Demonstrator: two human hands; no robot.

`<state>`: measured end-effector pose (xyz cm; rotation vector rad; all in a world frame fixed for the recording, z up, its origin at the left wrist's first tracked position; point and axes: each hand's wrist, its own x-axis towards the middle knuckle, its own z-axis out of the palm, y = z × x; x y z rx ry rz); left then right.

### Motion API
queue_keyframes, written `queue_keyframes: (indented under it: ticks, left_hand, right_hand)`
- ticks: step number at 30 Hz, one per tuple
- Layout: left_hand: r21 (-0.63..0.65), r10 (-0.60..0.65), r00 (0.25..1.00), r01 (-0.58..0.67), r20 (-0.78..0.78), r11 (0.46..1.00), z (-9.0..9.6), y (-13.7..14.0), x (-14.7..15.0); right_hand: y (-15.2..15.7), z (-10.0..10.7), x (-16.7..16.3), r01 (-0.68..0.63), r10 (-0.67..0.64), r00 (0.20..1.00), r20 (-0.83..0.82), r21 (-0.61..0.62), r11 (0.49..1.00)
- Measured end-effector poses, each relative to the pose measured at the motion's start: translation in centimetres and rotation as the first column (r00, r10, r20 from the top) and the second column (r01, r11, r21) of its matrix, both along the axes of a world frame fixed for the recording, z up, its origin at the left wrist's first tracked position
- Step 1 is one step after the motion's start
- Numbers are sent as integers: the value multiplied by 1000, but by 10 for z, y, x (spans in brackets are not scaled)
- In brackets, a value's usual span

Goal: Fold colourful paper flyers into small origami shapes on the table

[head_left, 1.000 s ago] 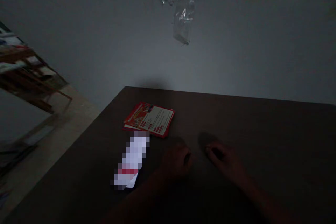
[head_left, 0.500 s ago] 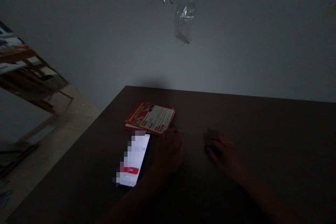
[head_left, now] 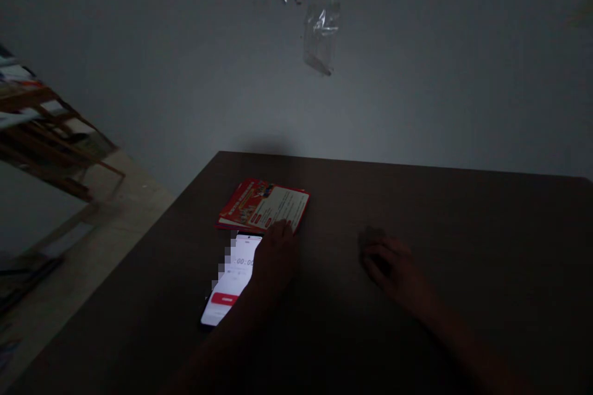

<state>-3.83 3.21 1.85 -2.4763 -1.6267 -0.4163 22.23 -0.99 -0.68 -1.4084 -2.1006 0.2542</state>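
Observation:
My left hand (head_left: pixel 277 259) reaches over the lower right edge of a stack of red and white printed leaflets (head_left: pixel 250 203). Its fingertips lie over the top leaflet and look to be touching it; the fingers are partly stretched out. A smartphone (head_left: pixel 238 271) with a lit white screen, digits and a red button lies beside this hand, its right side covered by the hand and forearm. My right hand (head_left: pixel 393 265) rests on the table to the right, thumb and fingers curled together. Dark shading at its fingertips hides whether anything is held.
The dark brown table (head_left: pixel 440 216) stands against a grey wall (head_left: pixel 194 74). Clear plastic bags (head_left: pixel 322 34) hang on the wall above. At the left, beyond the table edge, are a pale floor (head_left: pixel 139 191) and wooden furniture (head_left: pixel 60 142). The light is dim.
My left hand has moved left and slightly forward, onto the leaflets' lower edge, and now covers part of the phone. My right hand has hardly moved.

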Motion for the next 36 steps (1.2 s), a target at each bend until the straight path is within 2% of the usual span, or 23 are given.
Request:
queue_keyframes:
  ticks: [12, 19, 23, 28, 36]
  left_hand:
    - [26, 117, 988, -120, 101, 992, 9, 1, 2]
    - [93, 69, 981, -86, 180, 992, 11, -1, 1]
    - [109, 2, 976, -26, 219, 994, 11, -6, 6]
    - [84, -133, 964, 117, 229, 990, 10, -17, 17]
    - [36, -317, 908, 320, 274, 947, 0, -28, 29]
  right_hand:
    - [0, -2, 3, 5, -5, 1000, -31, -14, 1000]
    - [-1, 2, 2, 7, -8, 999, -32, -18, 1000]
    - [0, 0, 3, 8, -8, 999, -33, -15, 1000]
    - [-1, 1, 3, -4, 3, 999, -37, -28, 1000]
    - [-2, 0, 3, 51, -52, 997, -63, -20, 998]
